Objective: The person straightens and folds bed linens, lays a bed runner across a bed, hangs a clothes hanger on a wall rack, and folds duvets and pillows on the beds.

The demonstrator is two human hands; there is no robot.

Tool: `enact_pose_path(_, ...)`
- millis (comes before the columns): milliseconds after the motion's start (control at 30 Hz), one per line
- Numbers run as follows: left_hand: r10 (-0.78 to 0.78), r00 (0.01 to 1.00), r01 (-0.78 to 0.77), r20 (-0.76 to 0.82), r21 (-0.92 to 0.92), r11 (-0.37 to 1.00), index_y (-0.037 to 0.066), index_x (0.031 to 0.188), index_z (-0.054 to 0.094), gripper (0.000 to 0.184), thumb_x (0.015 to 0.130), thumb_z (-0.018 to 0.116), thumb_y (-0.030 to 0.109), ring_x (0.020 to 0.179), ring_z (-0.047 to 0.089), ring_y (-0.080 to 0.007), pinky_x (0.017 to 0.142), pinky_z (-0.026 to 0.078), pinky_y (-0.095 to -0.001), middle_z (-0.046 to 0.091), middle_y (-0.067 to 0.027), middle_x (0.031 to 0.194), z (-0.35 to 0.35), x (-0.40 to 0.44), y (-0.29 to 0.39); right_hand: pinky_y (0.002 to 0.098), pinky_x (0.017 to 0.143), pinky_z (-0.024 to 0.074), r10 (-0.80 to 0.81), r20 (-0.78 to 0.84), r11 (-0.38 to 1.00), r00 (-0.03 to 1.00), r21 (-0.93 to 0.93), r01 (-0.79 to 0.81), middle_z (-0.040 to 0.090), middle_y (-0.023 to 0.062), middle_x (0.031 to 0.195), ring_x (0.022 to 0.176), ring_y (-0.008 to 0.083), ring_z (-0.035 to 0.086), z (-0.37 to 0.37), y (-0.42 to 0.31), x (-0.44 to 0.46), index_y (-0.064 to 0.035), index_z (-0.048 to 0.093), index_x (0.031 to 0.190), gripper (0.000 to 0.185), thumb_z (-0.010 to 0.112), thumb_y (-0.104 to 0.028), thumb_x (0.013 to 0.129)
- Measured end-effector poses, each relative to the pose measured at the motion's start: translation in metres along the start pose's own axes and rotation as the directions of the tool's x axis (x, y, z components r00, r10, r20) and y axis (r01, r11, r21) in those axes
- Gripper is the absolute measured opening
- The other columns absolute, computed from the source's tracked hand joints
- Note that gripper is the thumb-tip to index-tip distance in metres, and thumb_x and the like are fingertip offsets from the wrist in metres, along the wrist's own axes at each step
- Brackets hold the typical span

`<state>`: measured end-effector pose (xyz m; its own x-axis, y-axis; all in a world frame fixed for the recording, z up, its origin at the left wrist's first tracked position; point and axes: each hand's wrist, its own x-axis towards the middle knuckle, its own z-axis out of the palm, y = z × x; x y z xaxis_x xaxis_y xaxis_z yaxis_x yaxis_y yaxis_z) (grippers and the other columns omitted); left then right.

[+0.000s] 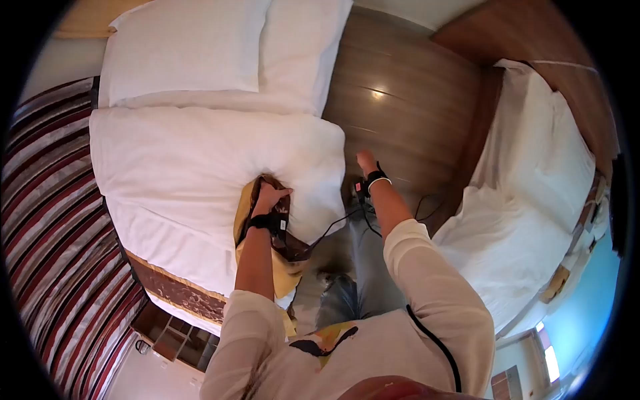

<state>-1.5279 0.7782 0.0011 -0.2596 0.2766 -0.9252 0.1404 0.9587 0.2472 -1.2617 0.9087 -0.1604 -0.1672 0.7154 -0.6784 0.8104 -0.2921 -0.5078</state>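
Note:
My left hand (270, 198) is closed on a brown-and-gold bed runner (243, 217), which is bunched up at the bed's near side. Its thumb points right, towards the white duvet (173, 157), and the fingertips are partly hidden in the folds. A white tag shows on the runner's brown underside. My right hand (365, 162) is held over the floor just off the duvet's right edge, fingers curled, with nothing visible in it. Both wrists wear black straps, and a cable runs from the right one.
A white pillow (187, 50) lies at the bed's head. Another bed with rumpled white bedding (513, 220) stands on the right, across the wooden floor (407, 93). Striped curtains (60, 220) hang on the left. Black cables (427, 207) dangle near my legs.

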Motion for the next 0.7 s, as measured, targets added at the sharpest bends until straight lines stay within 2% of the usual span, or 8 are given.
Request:
enact_pose_path(167, -0.089, 0.996, 0.089, 0.009, 0.010, 0.996, -0.008, 0.094, 0.045, 0.051, 0.056, 0.069, 0.016, 0.078, 0.048, -0.0191, 0.071, 0.040, -0.0287, 0.051, -0.0119, 0.091, -0.008, -0.014, 0.019, 0.0360, 0.062, 0.0421, 0.304, 0.212, 0.880, 0.929, 0.310, -0.359, 0.055, 0.0163, 0.085, 0.072, 0.0249, 0.054, 0.042, -0.008, 0.015, 0.0023, 0.052, 0.089, 0.027, 0.045, -0.017, 0.071)
enact_pose_path(267, -0.010, 0.995, 0.008, -0.100, -0.026, 1.000, -0.008, 0.096, 0.046, 0.052, 0.054, 0.069, 0.014, 0.089, 0.046, -0.0207, 0.079, 0.036, -0.0284, 0.051, -0.0118, 0.095, -0.004, 0.006, -0.010, 0.0341, 0.063, 0.0431, -0.019, 0.453, 0.326, 0.891, 0.845, -0.423, 0.055, 0.0116, 0.088, 0.070, 0.0196, 0.054, 0.020, -0.048, -0.012, 0.0018, 0.051, 0.092, 0.027, 0.046, -0.018, 0.074)
enact_pose_path(400, -0.034, 0.999, 0.034, 0.000, 0.025, 0.999, -0.008, 0.092, 0.047, 0.054, 0.051, 0.071, 0.020, 0.084, 0.050, -0.0224, 0.073, 0.039, -0.0293, 0.053, -0.0158, 0.092, -0.008, -0.006, 0.008, 0.0327, 0.064, 0.0429, -0.276, 0.565, 0.460, 0.778, 0.788, -0.409, 0.055, 0.0101, 0.088, 0.071, 0.0181, 0.054, -0.032, -0.090, -0.026, 0.0013, 0.050, 0.094, 0.027, 0.047, -0.018, 0.074)
enact_pose_path(533, 0.118, 0.993, -0.120, -0.025, -0.114, 0.986, -0.003, 0.091, 0.050, 0.038, 0.057, 0.065, 0.005, 0.084, 0.048, -0.0181, 0.073, 0.039, -0.0278, 0.052, -0.0091, 0.093, -0.004, 0.011, -0.021, 0.0314, 0.065, 0.0427, -0.436, 0.556, 0.713, 0.708, 0.693, -0.105, 0.055, 0.0086, 0.089, 0.073, 0.0167, 0.053, -0.097, -0.096, -0.052, 0.0009, 0.050, 0.095, 0.028, 0.047, -0.018, 0.075)
enact_pose_path(567, 0.152, 0.988, -0.151, -0.008, -0.151, 0.977, -0.003, 0.090, 0.050, 0.035, 0.057, 0.064, 0.003, 0.082, 0.048, -0.0175, 0.072, 0.040, -0.0275, 0.053, -0.0088, 0.091, -0.005, 0.010, -0.020, 0.0310, 0.065, 0.0426, -0.389, 0.588, 0.715, 0.709, 0.678, -0.170, 0.055, 0.0082, 0.089, 0.073, 0.0163, 0.053, -0.109, -0.090, -0.061, 0.0008, 0.050, 0.095, 0.028, 0.047, -0.018, 0.075)
enact_pose_path(633, 0.140, 0.990, -0.138, -0.003, -0.164, 0.977, -0.003, 0.090, 0.050, 0.036, 0.057, 0.064, 0.003, 0.081, 0.048, -0.0173, 0.071, 0.040, -0.0275, 0.053, -0.0086, 0.090, -0.005, 0.004, -0.016, 0.0289, 0.083, 0.0333, -0.029, 0.850, 0.356, 0.527, 0.501, -0.789, 0.049, 0.0092, 0.104, 0.094, 0.0189, 0.045, -0.118, -0.041, -0.070, 0.0022, 0.044, 0.104, 0.037, 0.051, -0.015, 0.071)
enact_pose_path(667, 0.130, 0.991, -0.130, -0.006, -0.176, 0.976, -0.004, 0.090, 0.050, 0.036, 0.058, 0.064, 0.004, 0.079, 0.049, -0.0171, 0.070, 0.040, -0.0274, 0.053, -0.0083, 0.089, -0.005, 0.002, -0.013, 0.0287, 0.083, 0.0336, -0.206, 0.794, 0.858, 0.572, 0.428, -0.285, 0.048, 0.0087, 0.105, 0.095, 0.0185, 0.045, -0.131, -0.020, -0.082, 0.0014, 0.044, 0.105, 0.037, 0.050, -0.014, 0.072)
enact_pose_path(700, 0.135, 0.991, -0.133, 0.001, -0.176, 0.975, -0.004, 0.090, 0.050, 0.036, 0.058, 0.064, 0.004, 0.079, 0.049, -0.0171, 0.070, 0.040, -0.0274, 0.053, -0.0083, 0.089, -0.004, 0.005, -0.017, 0.0286, 0.083, 0.0339, -0.375, 0.788, 0.902, 0.488, 0.189, 0.388, 0.048, 0.0082, 0.106, 0.096, 0.0182, 0.045, -0.141, -0.007, -0.099, 0.0006, 0.043, 0.106, 0.037, 0.050, -0.014, 0.073)
